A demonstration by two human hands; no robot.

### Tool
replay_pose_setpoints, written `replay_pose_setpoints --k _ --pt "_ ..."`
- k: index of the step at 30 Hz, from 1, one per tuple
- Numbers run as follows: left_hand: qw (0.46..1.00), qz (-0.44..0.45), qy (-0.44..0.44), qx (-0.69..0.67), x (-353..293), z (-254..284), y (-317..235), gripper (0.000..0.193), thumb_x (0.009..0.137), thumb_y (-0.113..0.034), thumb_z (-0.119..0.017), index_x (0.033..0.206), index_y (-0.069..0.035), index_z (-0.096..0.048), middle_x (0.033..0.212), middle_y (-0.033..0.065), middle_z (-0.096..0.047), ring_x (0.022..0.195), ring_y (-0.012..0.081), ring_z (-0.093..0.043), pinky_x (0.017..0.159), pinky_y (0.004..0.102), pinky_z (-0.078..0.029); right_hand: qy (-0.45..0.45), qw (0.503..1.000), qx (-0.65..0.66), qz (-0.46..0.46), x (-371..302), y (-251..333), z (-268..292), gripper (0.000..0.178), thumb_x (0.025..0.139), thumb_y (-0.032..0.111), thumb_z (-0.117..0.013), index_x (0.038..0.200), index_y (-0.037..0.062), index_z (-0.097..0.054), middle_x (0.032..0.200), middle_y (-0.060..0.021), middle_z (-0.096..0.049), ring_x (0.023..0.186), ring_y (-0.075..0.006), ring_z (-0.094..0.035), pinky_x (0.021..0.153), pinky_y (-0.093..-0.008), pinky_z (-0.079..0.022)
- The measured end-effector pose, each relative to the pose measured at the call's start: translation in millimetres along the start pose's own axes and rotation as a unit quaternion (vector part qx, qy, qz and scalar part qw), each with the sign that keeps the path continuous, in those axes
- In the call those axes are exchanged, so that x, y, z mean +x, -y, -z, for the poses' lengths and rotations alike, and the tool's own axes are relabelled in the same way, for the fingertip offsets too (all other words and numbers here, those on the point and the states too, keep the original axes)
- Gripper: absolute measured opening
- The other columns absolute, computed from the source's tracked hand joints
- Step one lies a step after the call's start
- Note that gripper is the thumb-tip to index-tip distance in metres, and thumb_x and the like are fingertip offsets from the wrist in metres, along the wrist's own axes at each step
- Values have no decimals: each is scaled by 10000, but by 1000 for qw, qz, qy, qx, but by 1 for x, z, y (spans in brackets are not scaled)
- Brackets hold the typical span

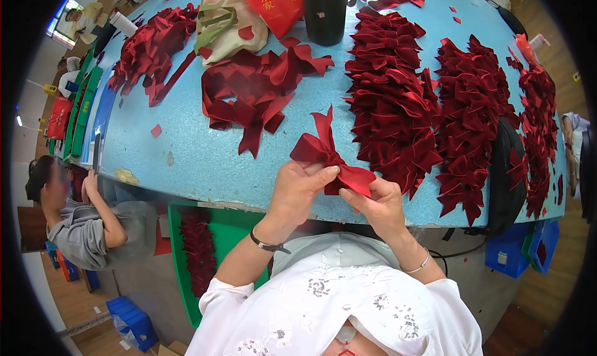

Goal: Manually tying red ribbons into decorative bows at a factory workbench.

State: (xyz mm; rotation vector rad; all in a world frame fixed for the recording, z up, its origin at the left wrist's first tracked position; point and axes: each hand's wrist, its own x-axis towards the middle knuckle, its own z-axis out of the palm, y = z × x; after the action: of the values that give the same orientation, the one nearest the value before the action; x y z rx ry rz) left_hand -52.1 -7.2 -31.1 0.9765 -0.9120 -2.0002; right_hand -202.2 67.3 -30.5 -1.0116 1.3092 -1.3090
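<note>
A dark red ribbon bow (329, 157) is held between my two hands just over the table's near edge. My left hand (301, 185) pinches it near the knot, thumb on top. With thumb and fingers, my right hand (377, 205) grips the bow's lower right loop. One tail of the bow points up and away from me. Beyond it lies a loose heap of red ribbon strips (249, 91). Just right of my hands, a long stack of finished-looking red bows (388, 101) runs away from me.
More bow rows (472, 119) lie to the right, beside a black bag (507, 175). At the back are another ribbon heap (152, 48), a cloth bag (230, 29) and a dark tumbler (324, 14). A green crate (176, 250) sits below the edge; a person (99, 216) sits at left.
</note>
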Motion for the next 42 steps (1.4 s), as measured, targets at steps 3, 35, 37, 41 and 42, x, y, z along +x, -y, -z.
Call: replay_pose_setpoints --k 3,35,37,41,42 --pt "1000 -8 -19 11 2 -3 0 199 806 -87 -682 830 105 -636 823 68 -645 729 87 -553 656 220 -442 3 1000 4 -6 1 0 -3 228 766 65 -724 985 29 -673 693 30 -597 547 -31 -480 476 -187 -375" --pt "997 -60 -43 7 1 -9 7 298 780 -36 -702 1036 55 -578 960 86 -646 815 95 -582 742 241 -461 -17 998 62 27 4 -8 -8 153 775 -14 -693 919 -29 -642 769 -16 -631 628 -50 -543 545 -192 -444" --pt "995 -85 -54 -18 1 -12 9 297 780 -44 -705 1026 62 -577 940 81 -648 796 92 -582 728 234 -461 -21 999 45 3 4 -8 -9 143 772 -22 -692 907 -30 -646 763 -12 -629 627 -48 -538 537 -191 -440" --pt "996 -52 -70 6 2 -11 4 285 777 -44 -706 1008 63 -578 914 74 -647 776 94 -581 717 225 -458 -10 996 37 85 9 -18 -5 141 765 -34 -688 900 -27 -651 754 -3 -625 625 -45 -537 524 -190 -445" --pt "996 -52 -71 6 1 -11 4 285 777 -44 -706 1008 63 -578 914 74 -647 776 94 -581 717 225 -458 -9 996 38 84 9 -17 -3 141 765 -34 -688 900 -27 -651 754 -3 -625 625 -45 -537 524 -190 -445"
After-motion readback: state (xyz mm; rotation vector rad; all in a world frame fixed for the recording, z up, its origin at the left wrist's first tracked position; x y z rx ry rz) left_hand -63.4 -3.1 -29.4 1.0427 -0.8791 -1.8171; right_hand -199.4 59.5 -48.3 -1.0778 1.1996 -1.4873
